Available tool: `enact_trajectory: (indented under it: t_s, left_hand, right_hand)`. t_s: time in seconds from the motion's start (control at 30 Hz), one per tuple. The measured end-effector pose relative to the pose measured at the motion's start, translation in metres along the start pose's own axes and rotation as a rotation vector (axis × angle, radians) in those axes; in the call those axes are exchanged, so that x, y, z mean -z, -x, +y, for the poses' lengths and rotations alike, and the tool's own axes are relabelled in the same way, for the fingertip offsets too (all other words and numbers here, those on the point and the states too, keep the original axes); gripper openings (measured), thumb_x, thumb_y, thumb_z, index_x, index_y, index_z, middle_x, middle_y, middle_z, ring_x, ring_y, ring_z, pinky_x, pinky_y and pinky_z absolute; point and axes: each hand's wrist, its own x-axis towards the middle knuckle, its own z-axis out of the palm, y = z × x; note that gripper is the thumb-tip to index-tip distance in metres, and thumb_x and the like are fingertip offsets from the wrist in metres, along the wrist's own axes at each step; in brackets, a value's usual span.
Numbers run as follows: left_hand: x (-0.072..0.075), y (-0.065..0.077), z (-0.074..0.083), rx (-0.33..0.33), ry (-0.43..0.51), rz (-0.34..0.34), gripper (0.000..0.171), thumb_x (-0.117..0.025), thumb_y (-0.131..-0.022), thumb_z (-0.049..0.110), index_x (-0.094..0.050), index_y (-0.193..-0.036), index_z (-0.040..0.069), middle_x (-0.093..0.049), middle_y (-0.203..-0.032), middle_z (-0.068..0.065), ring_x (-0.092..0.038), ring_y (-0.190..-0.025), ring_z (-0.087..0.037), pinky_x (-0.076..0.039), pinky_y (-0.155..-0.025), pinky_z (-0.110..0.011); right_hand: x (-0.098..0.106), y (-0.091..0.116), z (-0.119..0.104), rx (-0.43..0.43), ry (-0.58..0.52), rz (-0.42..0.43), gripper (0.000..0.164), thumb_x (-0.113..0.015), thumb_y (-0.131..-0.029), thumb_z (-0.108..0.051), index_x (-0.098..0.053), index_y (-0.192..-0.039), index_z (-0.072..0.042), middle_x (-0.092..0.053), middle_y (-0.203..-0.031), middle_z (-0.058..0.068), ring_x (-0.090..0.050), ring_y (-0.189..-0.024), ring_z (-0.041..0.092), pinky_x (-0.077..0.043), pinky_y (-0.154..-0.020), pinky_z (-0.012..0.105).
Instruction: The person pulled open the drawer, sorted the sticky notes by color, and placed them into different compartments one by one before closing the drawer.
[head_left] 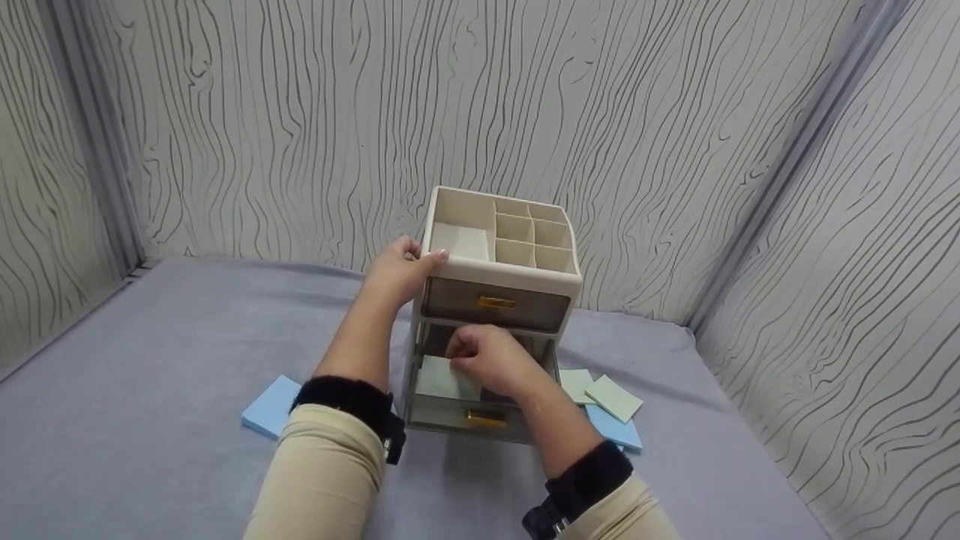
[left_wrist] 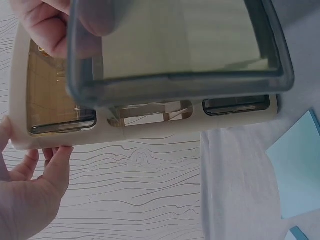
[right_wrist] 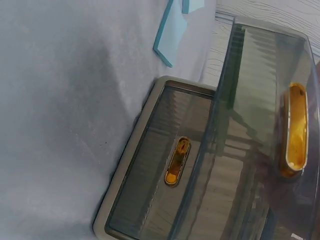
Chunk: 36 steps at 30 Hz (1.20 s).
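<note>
A white desk organizer with smoky drawers stands on the cloth. My left hand grips its upper left edge, thumb over the front corner and fingers along the side. The middle drawer is pulled out, its gold handle facing front. Inside it lies a pale green note pad, also visible through the drawer wall in the left wrist view. Over the drawer, my right hand has curled fingers and pinches the pad at its upper right corner. The right wrist view shows mostly the drawer front, hiding the fingertips.
Another pale pad lies in the organizer's large top compartment, beside several small compartments. A blue pad is on the cloth to the left. Right of the organizer are two pale green pads and blue paper. Patterned walls stand behind.
</note>
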Motion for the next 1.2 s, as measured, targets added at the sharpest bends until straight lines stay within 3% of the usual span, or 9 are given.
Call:
enact_trajectory:
  t_s: [0.17,0.47,0.73,1.0,1.2]
  left_hand:
    - [0.000,0.001,0.000,-0.017,-0.003,0.005,0.035,-0.057,-0.086,0.044,-0.045,-0.093,0.013,-0.054,-0.099,-0.008,-0.049,-0.088,-0.023,-0.041,-0.073,-0.033]
    - [-0.003,-0.001,-0.001,-0.024,0.016,0.013,0.034,-0.058,-0.086,0.042,-0.045,-0.092,0.012,-0.054,-0.098,-0.009,-0.049,-0.087,-0.023,-0.042,-0.073,-0.033]
    - [-0.002,0.000,0.000,-0.041,-0.001,0.017,0.035,-0.058,-0.086,0.044,-0.043,-0.089,0.012,-0.053,-0.094,-0.008,-0.048,-0.084,-0.022,-0.040,-0.069,-0.031]
    - [0.000,0.000,-0.001,-0.042,0.011,0.010,0.035,-0.059,-0.086,0.044,-0.042,-0.088,0.013,-0.053,-0.094,-0.008,-0.048,-0.083,-0.022,-0.040,-0.069,-0.030]
    - [0.002,0.000,-0.001,-0.031,-0.009,-0.013,0.035,-0.057,-0.086,0.044,-0.044,-0.092,0.012,-0.055,-0.102,-0.009,-0.049,-0.089,-0.023,-0.041,-0.075,-0.034]
  right_hand:
    - [-0.001,0.000,0.003,-0.007,0.031,-0.007,0.008,-0.062,-0.082,-0.006,-0.068,-0.086,-0.011,-0.064,-0.082,-0.002,-0.055,-0.073,0.010,-0.046,-0.068,0.029]
    - [-0.009,0.001,0.009,0.004,0.194,-0.119,0.019,-0.063,-0.082,-0.012,-0.069,-0.100,-0.008,-0.066,-0.096,0.002,-0.059,-0.094,0.017,-0.046,-0.085,0.035]
    - [-0.012,0.001,0.008,-0.049,0.184,-0.162,0.031,-0.072,-0.073,-0.012,-0.068,-0.104,-0.010,-0.065,-0.098,-0.001,-0.058,-0.097,0.016,-0.044,-0.088,0.034]
    - [-0.009,0.001,0.006,-0.043,0.205,-0.180,0.030,-0.071,-0.076,-0.017,-0.067,-0.106,-0.011,-0.065,-0.102,-0.001,-0.057,-0.100,0.016,-0.043,-0.090,0.034]
    - [0.007,0.007,0.015,0.019,0.186,-0.173,0.026,-0.068,-0.081,-0.020,-0.067,-0.105,-0.010,-0.066,-0.100,0.000,-0.058,-0.097,0.016,-0.044,-0.088,0.036]
